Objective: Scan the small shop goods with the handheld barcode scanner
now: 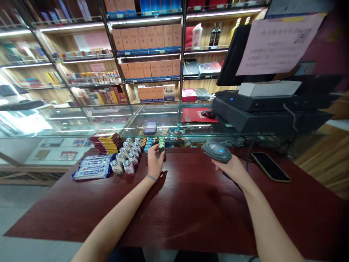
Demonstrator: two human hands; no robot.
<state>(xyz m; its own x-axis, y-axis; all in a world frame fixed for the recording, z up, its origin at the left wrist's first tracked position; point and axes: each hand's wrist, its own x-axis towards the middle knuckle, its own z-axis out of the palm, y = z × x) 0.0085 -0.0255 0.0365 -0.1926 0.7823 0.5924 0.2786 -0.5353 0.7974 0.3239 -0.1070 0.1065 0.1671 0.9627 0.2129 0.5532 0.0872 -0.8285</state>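
Note:
My right hand (231, 169) is wrapped round the handle of a grey barcode scanner (217, 151), which is lifted over the dark red table (188, 196). A small blue light glows on top of it. My left hand (155, 163) is open, thumb and fingers apart, right beside small green-topped containers (161, 141). Whether a fingertip touches them I cannot tell. Blue-topped containers (148, 142) stand just left of those. Farther left are rows of clear jars (128, 154) with silvery lids.
Blue-and-white packets (94, 167) lie at the left, before stacked red and yellow packs (107, 142). A phone (271, 166) rests on the right. Behind are a glass counter (169, 114), a mouse (208, 114), a black till (267, 112) with a monitor, and stocked shelves.

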